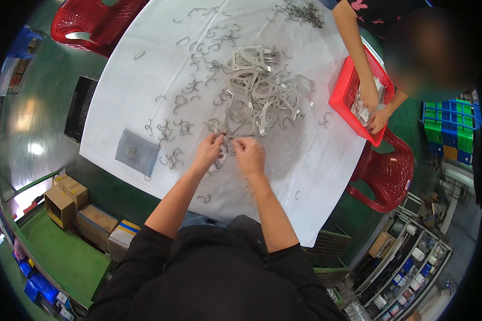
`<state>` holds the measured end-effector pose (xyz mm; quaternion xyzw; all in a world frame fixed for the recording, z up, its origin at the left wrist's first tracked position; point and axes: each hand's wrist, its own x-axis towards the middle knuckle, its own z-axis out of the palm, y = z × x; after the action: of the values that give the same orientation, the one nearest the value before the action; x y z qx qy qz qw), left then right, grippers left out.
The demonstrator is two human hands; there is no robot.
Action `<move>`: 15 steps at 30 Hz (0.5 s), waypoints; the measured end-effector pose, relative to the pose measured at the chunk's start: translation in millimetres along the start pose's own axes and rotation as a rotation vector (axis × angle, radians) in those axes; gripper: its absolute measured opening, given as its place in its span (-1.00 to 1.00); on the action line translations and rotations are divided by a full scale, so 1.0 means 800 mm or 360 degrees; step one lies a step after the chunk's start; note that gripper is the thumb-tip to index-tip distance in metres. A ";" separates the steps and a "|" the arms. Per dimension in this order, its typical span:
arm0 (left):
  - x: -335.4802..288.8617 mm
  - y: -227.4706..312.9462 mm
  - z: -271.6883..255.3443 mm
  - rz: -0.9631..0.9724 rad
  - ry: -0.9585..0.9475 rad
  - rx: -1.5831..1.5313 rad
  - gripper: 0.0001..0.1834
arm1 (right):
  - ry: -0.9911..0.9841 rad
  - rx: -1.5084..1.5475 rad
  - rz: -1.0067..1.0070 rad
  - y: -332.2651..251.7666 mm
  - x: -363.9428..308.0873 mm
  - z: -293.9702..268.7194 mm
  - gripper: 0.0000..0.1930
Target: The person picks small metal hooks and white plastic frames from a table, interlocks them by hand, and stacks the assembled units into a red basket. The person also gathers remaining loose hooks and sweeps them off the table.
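At the near edge of the white surface (pixel 144 96), the left hand (pixel 209 151) pinches a clear hanger (pixel 219 159), its grip closed on it. The right hand (pixel 249 155) meets it, fingers closed on a small piece I cannot make out. The hanger pile (pixel 262 91) lies just beyond, hooks (pixel 177 128) scattered left.

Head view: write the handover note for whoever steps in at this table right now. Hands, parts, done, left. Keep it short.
Left hand: fingers pinched on a clear plastic hanger at the near edge of the pile.
Right hand: fingers closed beside it, close to the same hanger; what they pinch is too small to tell.
Parts: pile of clear hangers mid-table; loose metal hooks scattered over the white table; a grey pouch to the left.
A co-worker's hands work in a red basket at the right edge.
Done: no finished pieces can be told apart.
Left: the pile and the scattered hooks.
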<state>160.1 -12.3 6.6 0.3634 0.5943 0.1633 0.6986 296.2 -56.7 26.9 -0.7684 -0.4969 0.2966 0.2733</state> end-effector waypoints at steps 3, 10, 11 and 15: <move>0.007 0.007 -0.026 -0.0121 -0.0186 -0.0045 -0.66 | 0.0301 -0.0466 0.0085 0.061 0.052 -0.038 -0.80; 0.008 0.011 -0.047 -0.0233 -0.0333 -0.0487 -0.69 | 0.0185 -0.0976 -0.0469 0.147 0.117 -0.060 -0.70; 0.009 0.011 -0.048 -0.0207 -0.0308 -0.0494 -0.69 | 0.0028 -0.1057 -0.0463 0.145 0.118 -0.062 -0.68; 0.011 0.013 -0.051 -0.0052 -0.0224 -0.0547 -0.68 | 0.0238 -0.0733 -0.0663 0.114 0.108 -0.096 -0.77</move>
<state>125.4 13.8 6.7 0.2395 0.5133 0.2252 0.7927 435.6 -19.3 -2.3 -0.7114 -0.6762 0.0566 0.1827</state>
